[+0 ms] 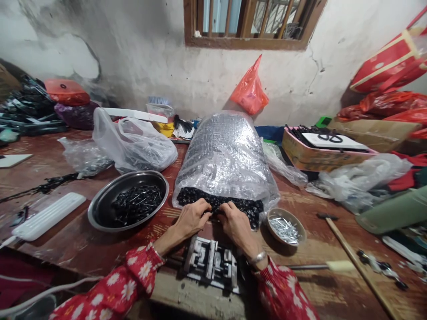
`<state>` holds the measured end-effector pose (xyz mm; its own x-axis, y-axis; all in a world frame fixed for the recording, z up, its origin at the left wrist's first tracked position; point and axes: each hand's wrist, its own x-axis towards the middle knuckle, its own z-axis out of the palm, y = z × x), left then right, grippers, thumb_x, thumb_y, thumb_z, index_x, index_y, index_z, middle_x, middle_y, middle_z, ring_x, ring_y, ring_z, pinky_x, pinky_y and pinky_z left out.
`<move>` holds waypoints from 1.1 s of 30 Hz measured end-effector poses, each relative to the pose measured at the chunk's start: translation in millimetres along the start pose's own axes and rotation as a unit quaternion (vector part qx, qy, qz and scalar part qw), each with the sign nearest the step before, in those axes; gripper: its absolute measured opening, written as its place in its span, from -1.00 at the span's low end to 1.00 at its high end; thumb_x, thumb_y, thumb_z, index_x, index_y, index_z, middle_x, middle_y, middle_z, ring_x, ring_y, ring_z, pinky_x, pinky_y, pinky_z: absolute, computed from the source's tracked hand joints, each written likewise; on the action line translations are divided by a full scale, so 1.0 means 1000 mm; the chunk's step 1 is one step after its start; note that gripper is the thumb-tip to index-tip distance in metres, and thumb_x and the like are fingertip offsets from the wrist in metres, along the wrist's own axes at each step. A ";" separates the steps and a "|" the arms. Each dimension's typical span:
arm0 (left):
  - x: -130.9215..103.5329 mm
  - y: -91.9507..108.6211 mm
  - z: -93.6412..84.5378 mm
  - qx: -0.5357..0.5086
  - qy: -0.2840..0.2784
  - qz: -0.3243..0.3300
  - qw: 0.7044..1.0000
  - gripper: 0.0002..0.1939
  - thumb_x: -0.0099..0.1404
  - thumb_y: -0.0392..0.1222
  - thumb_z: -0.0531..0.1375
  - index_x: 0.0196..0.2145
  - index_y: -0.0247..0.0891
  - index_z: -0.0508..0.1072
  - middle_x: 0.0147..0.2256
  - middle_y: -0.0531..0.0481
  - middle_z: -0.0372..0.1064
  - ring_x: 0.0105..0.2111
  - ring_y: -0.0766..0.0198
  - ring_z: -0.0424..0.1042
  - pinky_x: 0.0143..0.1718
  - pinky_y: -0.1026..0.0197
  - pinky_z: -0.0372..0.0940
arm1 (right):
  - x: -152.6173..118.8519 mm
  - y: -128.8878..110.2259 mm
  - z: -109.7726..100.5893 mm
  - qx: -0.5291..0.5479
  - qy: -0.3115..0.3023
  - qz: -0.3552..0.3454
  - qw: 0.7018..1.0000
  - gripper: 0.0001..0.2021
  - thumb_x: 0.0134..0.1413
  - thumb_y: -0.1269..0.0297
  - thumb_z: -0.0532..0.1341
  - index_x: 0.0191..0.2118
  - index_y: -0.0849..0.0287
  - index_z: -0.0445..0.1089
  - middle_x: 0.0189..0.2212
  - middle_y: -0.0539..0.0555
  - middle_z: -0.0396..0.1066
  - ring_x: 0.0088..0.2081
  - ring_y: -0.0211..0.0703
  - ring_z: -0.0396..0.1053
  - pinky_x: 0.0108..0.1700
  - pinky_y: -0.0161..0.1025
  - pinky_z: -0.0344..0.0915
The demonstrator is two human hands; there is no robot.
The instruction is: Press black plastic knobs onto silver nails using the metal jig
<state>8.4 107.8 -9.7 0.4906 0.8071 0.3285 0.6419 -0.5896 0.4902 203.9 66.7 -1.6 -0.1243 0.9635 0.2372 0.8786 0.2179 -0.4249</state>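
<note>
A big clear plastic bag (227,151) lies with its mouth facing me, packed with small round black parts (245,206). At that mouth my left hand (196,215) has its thumb and fingers bent together, and my right hand (235,222) is curled close beside it. Whatever is between the fingertips is too small and dark to make out. Just below my hands a metal jig (211,264) with slots and blocks rests on a worn block (196,302). To the left stands a steel bowl (95,213) of black pins, to the right a small bowl (302,238) of silvery pins.
A hammer (347,249) and a tool with a pale handle (340,266) lie at the right. Behind them is a box (310,162) of black parts. A white power strip (50,218) and a white plastic bag (133,138) are on the left.
</note>
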 end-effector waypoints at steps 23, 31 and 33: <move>-0.087 0.034 -0.033 -0.040 -0.042 0.080 0.995 -0.87 0.43 -0.31 0.14 -0.20 -0.27 0.51 -0.25 -0.07 0.38 -0.25 0.22 0.41 -0.22 0.24 0.29 | -0.110 -0.009 -0.025 0.136 0.054 -0.045 0.988 -0.85 0.35 0.44 0.12 -0.13 0.07 0.40 -0.22 0.06 0.42 -0.16 -0.07 0.36 -0.10 -0.15 0.30; -0.083 0.038 -0.039 0.022 -0.086 0.059 0.994 -0.79 0.47 -0.21 0.12 -0.14 -0.21 0.57 -0.23 -0.08 0.37 -0.24 0.22 0.42 -0.19 0.23 0.32 | -0.111 -0.022 -0.022 0.142 0.049 -0.029 0.988 -0.86 0.32 0.42 0.11 -0.17 0.06 0.38 -0.25 0.10 0.43 -0.19 -0.03 0.36 -0.15 -0.11 0.30; -0.082 0.039 -0.038 0.041 -0.088 0.046 0.994 -0.76 0.48 -0.16 0.12 -0.09 -0.17 0.60 -0.23 -0.06 0.35 -0.27 0.24 0.41 -0.23 0.24 0.31 | -0.111 -0.021 -0.017 0.138 0.060 -0.029 0.988 -0.85 0.31 0.42 0.11 -0.14 0.07 0.38 -0.26 0.10 0.44 -0.20 -0.03 0.36 -0.16 -0.11 0.29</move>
<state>-29.5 19.9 13.5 0.6402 0.7361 0.2195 0.6316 -0.6671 0.3950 206.7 -47.4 -4.1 -0.1008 0.9258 0.3642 0.7109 0.3232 -0.6247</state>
